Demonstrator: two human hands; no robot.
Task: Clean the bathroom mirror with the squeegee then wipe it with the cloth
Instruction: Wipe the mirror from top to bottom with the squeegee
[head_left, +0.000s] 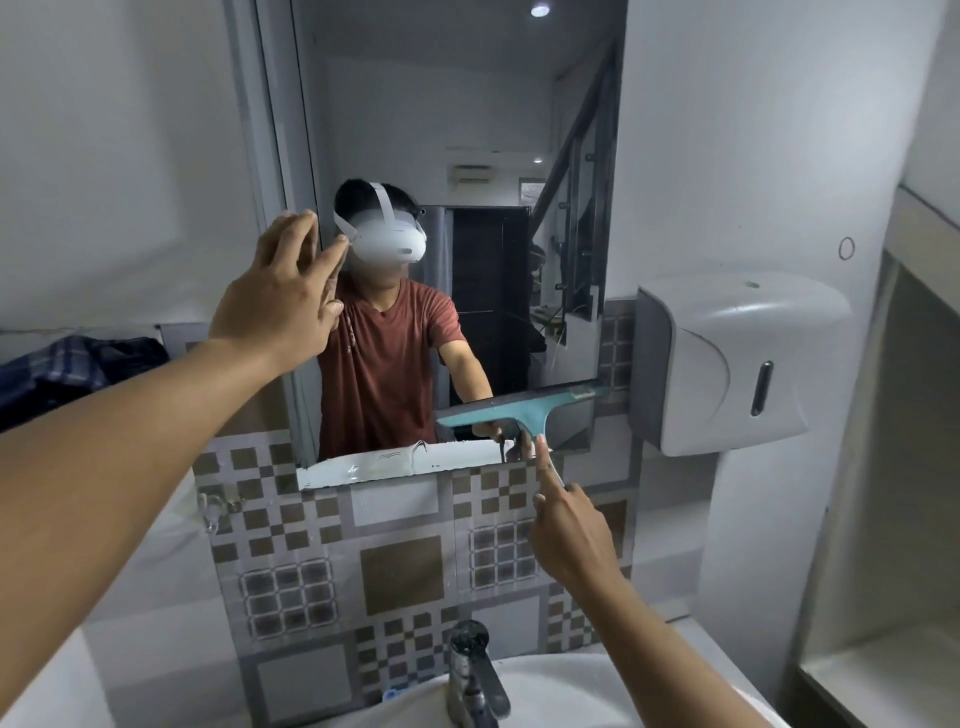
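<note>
The tall bathroom mirror (467, 130) hangs on the wall above the sink. A teal squeegee (524, 410) lies with its blade against the mirror's lower right part, near the bottom edge. My right hand (566, 525) holds its handle from below, index finger stretched up along it. My left hand (280, 296) is raised at the mirror's left edge, fingers spread, palm toward the glass, holding nothing. A wet streaked band (395, 465) runs along the mirror's bottom edge. No cloth for wiping is identifiable.
A white wall dispenser (727, 358) juts out just right of the squeegee's end. A chrome tap (475, 675) and a white sink (561, 691) sit below. Dark checked fabric (67, 369) lies on the ledge at left. Patterned tiles (400, 566) cover the wall under the mirror.
</note>
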